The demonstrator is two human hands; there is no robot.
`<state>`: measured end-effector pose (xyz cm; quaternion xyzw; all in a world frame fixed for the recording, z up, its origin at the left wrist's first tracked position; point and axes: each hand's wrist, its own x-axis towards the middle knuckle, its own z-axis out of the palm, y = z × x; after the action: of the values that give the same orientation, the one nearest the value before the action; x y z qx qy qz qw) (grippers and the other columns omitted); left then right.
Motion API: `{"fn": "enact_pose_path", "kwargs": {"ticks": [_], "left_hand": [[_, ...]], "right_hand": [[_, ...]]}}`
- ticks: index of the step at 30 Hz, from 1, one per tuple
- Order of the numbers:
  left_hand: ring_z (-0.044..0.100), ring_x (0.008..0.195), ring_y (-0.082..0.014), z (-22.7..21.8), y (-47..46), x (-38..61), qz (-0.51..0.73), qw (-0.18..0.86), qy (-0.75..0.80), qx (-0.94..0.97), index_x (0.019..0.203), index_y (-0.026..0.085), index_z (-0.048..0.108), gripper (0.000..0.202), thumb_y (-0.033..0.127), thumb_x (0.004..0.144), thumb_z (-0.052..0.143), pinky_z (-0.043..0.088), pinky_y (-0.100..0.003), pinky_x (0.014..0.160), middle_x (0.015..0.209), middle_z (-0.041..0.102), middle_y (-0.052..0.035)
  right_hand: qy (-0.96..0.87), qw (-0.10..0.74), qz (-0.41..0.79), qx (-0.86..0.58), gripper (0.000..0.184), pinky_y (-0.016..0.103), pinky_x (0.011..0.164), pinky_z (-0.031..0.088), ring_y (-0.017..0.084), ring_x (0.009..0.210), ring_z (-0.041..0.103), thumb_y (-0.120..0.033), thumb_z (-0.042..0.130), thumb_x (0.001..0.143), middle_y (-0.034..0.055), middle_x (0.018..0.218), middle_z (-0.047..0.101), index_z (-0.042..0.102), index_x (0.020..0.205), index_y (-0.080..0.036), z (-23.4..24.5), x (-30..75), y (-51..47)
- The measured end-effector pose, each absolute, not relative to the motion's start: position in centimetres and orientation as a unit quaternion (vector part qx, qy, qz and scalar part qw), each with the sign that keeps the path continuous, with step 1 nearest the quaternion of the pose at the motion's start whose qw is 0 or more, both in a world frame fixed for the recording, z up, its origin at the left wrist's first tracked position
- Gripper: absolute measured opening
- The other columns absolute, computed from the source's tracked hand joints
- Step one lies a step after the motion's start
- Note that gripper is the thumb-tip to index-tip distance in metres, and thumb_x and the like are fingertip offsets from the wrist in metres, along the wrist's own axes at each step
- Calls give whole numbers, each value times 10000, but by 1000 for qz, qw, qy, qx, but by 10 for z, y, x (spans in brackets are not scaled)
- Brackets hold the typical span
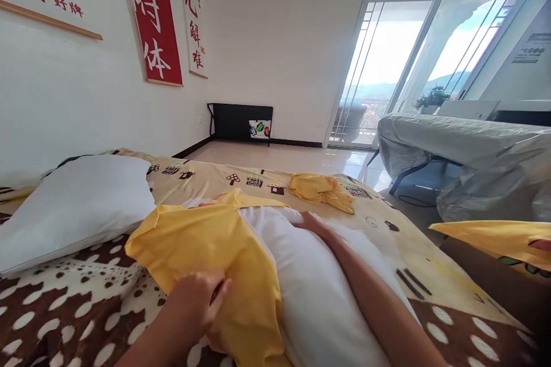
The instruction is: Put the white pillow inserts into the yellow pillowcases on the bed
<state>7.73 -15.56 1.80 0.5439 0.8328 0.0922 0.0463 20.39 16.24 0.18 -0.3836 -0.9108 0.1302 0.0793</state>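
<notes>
A white pillow lies on the bed in front of me, half inside a yellow pillowcase. My left hand pinches the open edge of the yellow pillowcase near its lower side. My right hand lies on top of the white pillow at its far end, fingers curled over the pillow beside the pillowcase edge; the fingertips are partly hidden.
A second white pillow lies at the left on the patterned bedspread. Another crumpled yellow pillowcase sits farther up the bed. A covered table stands at the right by the glass doors.
</notes>
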Motion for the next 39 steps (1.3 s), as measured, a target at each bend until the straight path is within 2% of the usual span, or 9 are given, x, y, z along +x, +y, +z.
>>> {"fn": "enact_pose_path", "kwargs": {"ticks": [3, 7, 14, 18, 21, 25, 28, 33, 39], "left_hand": [[610, 901, -244, 39, -110, 58, 179, -126, 790, 572, 995, 145, 600, 267, 241, 900, 371, 461, -349, 774, 950, 647, -111], [500, 1149, -294, 49, -37, 40, 151, -252, 745, 599, 1260, 113, 484, 463, 153, 799, 494, 408, -418, 928, 1235, 553, -165], [571, 966, -237, 121, -5, 56, 198, -300, 725, 588, 1022, 159, 595, 270, 85, 835, 414, 447, -338, 798, 997, 638, -94], [574, 952, -232, 160, -16, 83, 254, -345, 703, 568, 1001, 171, 563, 197, 137, 843, 451, 455, -307, 696, 995, 620, -75], [606, 860, -219, 157, -13, 112, 238, -314, 690, 607, 963, 175, 539, 137, 169, 848, 465, 453, -291, 638, 923, 635, -61], [643, 723, -219, 117, 4, 154, 145, -250, 641, 711, 976, 151, 515, 128, 178, 873, 443, 459, -286, 571, 809, 649, -65], [655, 688, -232, 88, 12, 173, 103, -243, 593, 761, 986, 121, 510, 151, 128, 890, 393, 479, -305, 555, 780, 647, -93], [649, 610, -226, 74, 5, 166, 110, -227, 638, 728, 996, 124, 500, 168, 95, 883, 379, 475, -295, 496, 720, 634, -83], [587, 520, -188, 69, -18, 192, 105, -328, 554, 758, 1018, 74, 523, 208, 112, 858, 394, 398, -272, 410, 684, 602, -73]], "right_hand": [[-918, 86, 85, -376, 259, 263, 632, 373, 212, 815, 625, -370, 637, 745, 88, 906, 702, 692, 903, -173, 18, 203, 151], [-921, 142, -11, -362, 217, 291, 679, 333, 231, 850, 595, -285, 507, 823, 107, 909, 688, 653, 949, -185, 60, 215, 121], [-863, 336, -351, -138, 214, 290, 636, 271, 128, 528, 411, -19, 438, 722, 5, 528, 533, 555, 640, -178, 152, 271, 84], [-783, 432, -448, 8, 239, 303, 610, 266, 136, 548, 386, -38, 418, 820, -9, 510, 473, 602, 745, -170, 157, 293, 78], [-791, 435, -429, 25, 210, 311, 622, 303, 148, 596, 432, -83, 432, 865, 9, 569, 522, 631, 875, -151, 109, 294, 77], [-849, 399, -344, -35, 257, 327, 687, 375, 173, 676, 507, -38, 434, 835, 50, 668, 614, 630, 727, -164, 30, 276, 91], [-897, 334, -262, -123, 256, 351, 726, 419, 208, 722, 545, -37, 461, 809, 76, 694, 646, 650, 704, -174, 15, 272, 99], [-964, 213, -57, -146, 283, 434, 975, 382, 258, 1078, 540, -203, 522, 825, 95, 1137, 643, 663, 1071, -222, 80, 328, 87], [-865, 394, 94, -295, 298, 351, 785, 472, 227, 862, 633, -340, 455, 857, 60, 904, 714, 688, 1011, -235, 178, 325, 89]]}}
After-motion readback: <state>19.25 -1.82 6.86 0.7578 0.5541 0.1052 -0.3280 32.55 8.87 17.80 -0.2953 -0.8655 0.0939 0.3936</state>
